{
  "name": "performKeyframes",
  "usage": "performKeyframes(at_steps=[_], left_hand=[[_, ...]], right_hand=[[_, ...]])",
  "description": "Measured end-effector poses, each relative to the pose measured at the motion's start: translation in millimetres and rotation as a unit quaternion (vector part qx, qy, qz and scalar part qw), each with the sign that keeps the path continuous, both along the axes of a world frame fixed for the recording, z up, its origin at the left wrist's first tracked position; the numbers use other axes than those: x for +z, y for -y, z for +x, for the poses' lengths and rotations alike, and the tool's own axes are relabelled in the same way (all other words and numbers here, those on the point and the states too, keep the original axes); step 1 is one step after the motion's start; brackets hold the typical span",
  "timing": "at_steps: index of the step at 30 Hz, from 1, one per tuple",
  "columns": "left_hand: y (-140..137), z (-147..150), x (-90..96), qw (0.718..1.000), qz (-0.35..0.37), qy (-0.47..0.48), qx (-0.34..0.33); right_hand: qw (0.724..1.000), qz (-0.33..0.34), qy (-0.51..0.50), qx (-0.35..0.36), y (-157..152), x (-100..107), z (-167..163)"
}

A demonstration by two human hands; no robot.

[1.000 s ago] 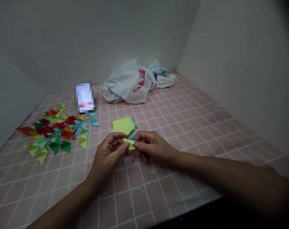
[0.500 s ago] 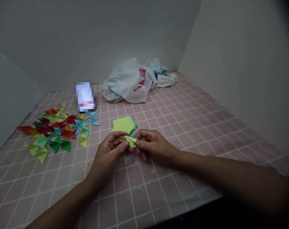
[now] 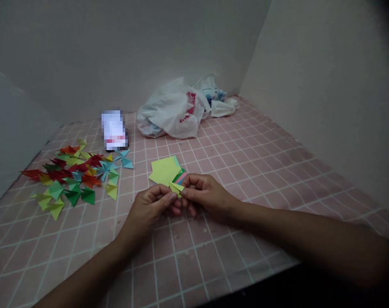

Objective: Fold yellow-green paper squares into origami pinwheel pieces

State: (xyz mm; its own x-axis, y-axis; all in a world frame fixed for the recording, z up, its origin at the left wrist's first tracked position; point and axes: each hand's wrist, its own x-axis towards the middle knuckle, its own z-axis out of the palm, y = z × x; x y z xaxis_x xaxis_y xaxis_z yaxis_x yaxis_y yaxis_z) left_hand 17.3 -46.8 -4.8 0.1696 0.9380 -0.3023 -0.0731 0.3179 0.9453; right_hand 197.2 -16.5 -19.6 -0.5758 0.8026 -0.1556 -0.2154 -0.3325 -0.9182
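A small folded yellow paper piece (image 3: 176, 188) is pinched between both hands above the tabletop. My left hand (image 3: 154, 201) grips its left and lower side with thumb and fingers, covering part of it. From the other side, my right hand (image 3: 203, 193) pinches its right edge between thumb and forefinger. Just beyond the hands lies a stack of coloured paper sheets (image 3: 165, 169), yellow on top, with green, pink and blue edges peeking out at the right. To the left spreads a pile of folded paper pieces (image 3: 91, 181) in red, orange, yellow, green and light blue.
A phone with a lit, blurred screen (image 3: 114, 129) stands at the back left. White plastic bags (image 3: 172, 109) lie crumpled against the back wall. The table has a pink checked cloth (image 3: 252, 171), with walls on the left, back and right.
My left hand has shifted slightly down on the folded yellow paper, its fingers moving lower. More of the yellow sheet behind shows now. My right hand has stayed nearly still.
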Motion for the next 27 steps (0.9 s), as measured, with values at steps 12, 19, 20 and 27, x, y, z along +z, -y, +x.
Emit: performKeyframes(at_steps=[12,19,20,27], left_hand=[[3.3,2.2,3.2,1.000,0.007,-0.008,0.009],[4.5,2.5,1.8,0.999,0.029,-0.039,-0.006],[4.2,2.4,1.5,0.999,0.033,-0.039,0.007],[2.0,0.7,-1.5,0.998,0.026,-0.030,0.041]], right_hand=[[0.997,0.065,0.031,-0.013,1.8,1.3,-1.6],[0.988,0.124,0.084,-0.043,3.9,6.9,-0.5],[0.987,0.125,0.092,-0.045,4.0,6.9,-0.5],[0.974,0.179,0.131,-0.048,4.6,6.1,-0.2]])
